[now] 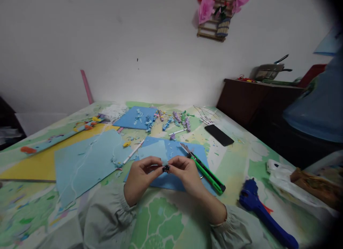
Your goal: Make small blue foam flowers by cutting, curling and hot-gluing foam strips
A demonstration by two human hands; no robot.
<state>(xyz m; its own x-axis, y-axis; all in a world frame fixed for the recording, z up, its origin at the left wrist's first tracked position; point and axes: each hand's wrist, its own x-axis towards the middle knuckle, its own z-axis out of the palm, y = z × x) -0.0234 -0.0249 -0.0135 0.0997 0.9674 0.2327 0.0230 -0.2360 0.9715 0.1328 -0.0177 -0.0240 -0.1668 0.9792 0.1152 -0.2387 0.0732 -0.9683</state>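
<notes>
My left hand [144,174] and my right hand [187,174] meet at the fingertips, each closed in a pinch. Between them shows a small light blue foam piece [164,162], mostly covered by the fingers. Below and behind the hands lies a blue foam sheet [175,145], with a smaller light blue sheet [151,149] on top of it. A green utility knife [207,172] rests across the blue sheet beside my right hand, its blade out and pointing away. Left of my left hand is a white stick [133,151].
A large light blue sheet [85,163] overlaps a yellow sheet [32,166] at left. Small foam figures [168,123] and scraps lie toward the wall. On the right are a black phone [219,135], a blue glue gun [264,213] and a white plastic bag [289,188].
</notes>
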